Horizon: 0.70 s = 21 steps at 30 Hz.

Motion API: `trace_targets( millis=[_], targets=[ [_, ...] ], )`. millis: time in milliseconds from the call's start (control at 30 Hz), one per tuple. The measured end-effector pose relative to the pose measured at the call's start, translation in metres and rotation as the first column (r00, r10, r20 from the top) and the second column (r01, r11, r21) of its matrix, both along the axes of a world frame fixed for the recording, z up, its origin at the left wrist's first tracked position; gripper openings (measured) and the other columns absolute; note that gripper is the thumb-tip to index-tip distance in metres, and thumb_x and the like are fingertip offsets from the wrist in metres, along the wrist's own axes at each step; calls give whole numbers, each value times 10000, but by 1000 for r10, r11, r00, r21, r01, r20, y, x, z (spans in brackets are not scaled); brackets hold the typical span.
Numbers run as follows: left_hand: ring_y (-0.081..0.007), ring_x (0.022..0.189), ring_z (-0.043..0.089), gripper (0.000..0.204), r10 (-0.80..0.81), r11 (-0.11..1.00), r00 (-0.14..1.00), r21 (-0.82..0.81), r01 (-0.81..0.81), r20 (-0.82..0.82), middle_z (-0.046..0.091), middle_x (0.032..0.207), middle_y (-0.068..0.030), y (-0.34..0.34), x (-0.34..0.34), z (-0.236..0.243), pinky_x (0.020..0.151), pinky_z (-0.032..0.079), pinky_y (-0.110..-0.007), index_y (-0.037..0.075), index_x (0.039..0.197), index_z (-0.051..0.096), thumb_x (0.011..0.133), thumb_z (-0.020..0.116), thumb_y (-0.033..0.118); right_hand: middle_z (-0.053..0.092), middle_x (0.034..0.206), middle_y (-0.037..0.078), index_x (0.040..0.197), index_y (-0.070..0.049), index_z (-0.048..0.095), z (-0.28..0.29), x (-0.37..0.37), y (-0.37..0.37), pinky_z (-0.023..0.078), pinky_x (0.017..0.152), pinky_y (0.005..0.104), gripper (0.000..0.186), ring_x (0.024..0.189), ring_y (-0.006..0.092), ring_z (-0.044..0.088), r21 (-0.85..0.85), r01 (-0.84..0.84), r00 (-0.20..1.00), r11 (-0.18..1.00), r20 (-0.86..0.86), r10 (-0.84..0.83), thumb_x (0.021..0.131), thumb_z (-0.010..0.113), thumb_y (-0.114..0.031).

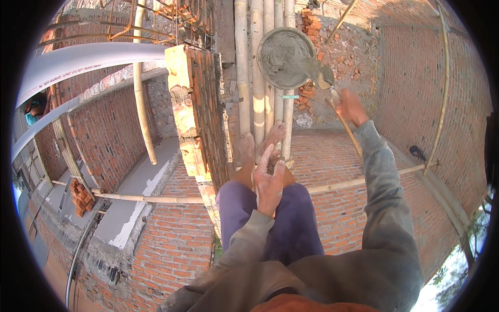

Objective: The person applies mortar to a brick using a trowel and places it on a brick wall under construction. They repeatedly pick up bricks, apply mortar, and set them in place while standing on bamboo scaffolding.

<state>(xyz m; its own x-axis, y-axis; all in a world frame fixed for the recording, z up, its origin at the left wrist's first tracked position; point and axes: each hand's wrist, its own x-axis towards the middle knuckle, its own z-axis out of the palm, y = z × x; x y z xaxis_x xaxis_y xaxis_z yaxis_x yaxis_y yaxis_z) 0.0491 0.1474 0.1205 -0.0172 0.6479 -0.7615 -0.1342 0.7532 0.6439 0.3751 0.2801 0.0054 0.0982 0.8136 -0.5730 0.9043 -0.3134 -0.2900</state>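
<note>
Head view: right hand (352, 107) grasped the trowel (326, 79), fingers clenched; grey mortar (316, 68) coated its blade; left hand (269, 185) was released, fingers extended.

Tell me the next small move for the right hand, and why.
Probably draw the trowel slightly back over the bowl: the right hand grips it at the bowl's rim, its blade reaches past that edge and seems to carry mortar, which could drip outside. The left hand appears empty, above the knees.
</note>
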Motion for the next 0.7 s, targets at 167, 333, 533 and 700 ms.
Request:
trace_targets(
  millis=[167, 333, 533, 700],
  targets=[
    [-137, 1181, 615, 562, 38, 997, 999, -71, -39, -21, 658, 1323, -93, 5, 22, -65, 1042, 498, -298, -95, 1550, 512, 1023, 629, 61, 728, 1002, 316, 967, 44, 696, -40, 39, 70, 579, 874, 559, 231, 996, 487, 727, 81, -302, 893, 950, 374, 252, 909, 669, -178],
    [-156, 1168, 611, 488, 119, 967, 990, -215, -133, -76, 643, 1306, -114, -12, 42, -153, 1008, 513, -309, -63, 1496, 562, 1018, 630, 8, 769, 1153, 201, 1037, -23, 767, -150, -49, 127, 630, 875, 506, 160, 1074, 400, 760, -264, -303, 904, 916, 223, 363, 914, 687, -86],
    [-180, 1197, 638, 488, 87, 985, 992, -140, -100, -94, 655, 1366, -138, 22, 57, -159, 1031, 515, -314, -138, 1430, 566, 975, 652, 17, 788, 963, 129, 1002, -71, 816, -97, -53, 109, 654, 804, 448, 167, 997, 324, 794, -67, -617, 736, 784, 306, 604, 855, 753, -20],
    [-197, 1158, 659, 455, 82, 991, 984, -93, -98, -160, 683, 1313, -140, 58, 68, -157, 1006, 524, -328, -102, 1390, 613, 959, 668, 30, 786, 1030, 132, 1017, -91, 819, -84, -43, 124, 648, 814, 465, 182, 1035, 337, 782, -92, -607, 751, 790, 259, 607, 870, 735, -25]
  ],
)
